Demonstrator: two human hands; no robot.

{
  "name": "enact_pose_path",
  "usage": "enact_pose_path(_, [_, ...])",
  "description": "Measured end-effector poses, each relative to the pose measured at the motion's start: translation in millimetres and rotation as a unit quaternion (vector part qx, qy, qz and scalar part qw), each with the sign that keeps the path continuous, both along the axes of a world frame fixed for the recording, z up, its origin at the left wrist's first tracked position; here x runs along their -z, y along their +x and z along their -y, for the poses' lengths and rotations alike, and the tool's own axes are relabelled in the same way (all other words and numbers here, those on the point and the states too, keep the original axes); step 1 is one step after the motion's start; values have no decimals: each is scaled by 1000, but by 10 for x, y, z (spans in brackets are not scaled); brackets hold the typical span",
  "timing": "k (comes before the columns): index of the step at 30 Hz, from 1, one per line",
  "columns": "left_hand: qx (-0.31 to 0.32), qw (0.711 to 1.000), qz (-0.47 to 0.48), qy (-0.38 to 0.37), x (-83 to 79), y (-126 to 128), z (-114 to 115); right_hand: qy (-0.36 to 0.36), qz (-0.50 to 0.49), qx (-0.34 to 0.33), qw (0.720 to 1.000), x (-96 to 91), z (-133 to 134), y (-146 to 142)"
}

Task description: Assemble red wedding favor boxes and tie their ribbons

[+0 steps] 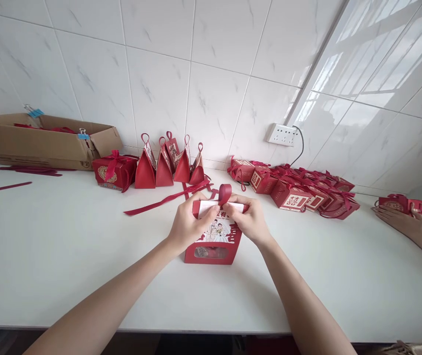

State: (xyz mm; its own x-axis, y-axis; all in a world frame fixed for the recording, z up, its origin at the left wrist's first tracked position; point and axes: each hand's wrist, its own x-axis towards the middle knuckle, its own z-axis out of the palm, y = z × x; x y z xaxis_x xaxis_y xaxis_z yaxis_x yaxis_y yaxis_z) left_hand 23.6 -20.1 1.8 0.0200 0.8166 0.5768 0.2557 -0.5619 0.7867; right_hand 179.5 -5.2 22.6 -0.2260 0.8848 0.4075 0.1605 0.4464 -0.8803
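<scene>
A red gift box (pixel 214 251) stands upright on the white table in front of me. Its front has a printed couple and a small clear window with something wrapped behind it. At the top edge, my left hand (pixel 192 222) pinches the left part, thumb in front and fingers behind. My right hand (pixel 246 217) pinches the right part the same way. Between my thumbs a red ribbon loop (pixel 225 194) sticks up from the top. The fingers behind the box are mostly hidden.
Behind stand several peaked red boxes (pixel 164 170) and one bow-tied box (pixel 115 172). Loose ribbons (pixel 159 201) lie near them. A cardboard carton (pixel 41 148) sits at back left, several red boxes (pixel 292 192) at back right. Another person's hands (pixel 403 219) hold a red box at far right.
</scene>
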Motion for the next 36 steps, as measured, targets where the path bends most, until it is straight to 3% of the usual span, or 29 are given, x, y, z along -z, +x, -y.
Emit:
enact_pose_path(7, [-7,1000,-3,-6,-3,-3,-5,58,-31,-7,998,27,-20,9])
enact_pose_path(13, [-3,1000,-4,-6,-3,5,5,36,-77,21,996,44,3,-48])
enact_pose_path(30, [-19,1000,14,16,29,16,9,100,-83,69,989,59,30,-112])
enact_pose_path(33, [-29,999,11,31,22,23,-14,89,-93,58,990,66,13,-90])
enact_pose_path(36, [-30,999,11,33,10,23,-28,49,-87,5,995,44,4,-38])
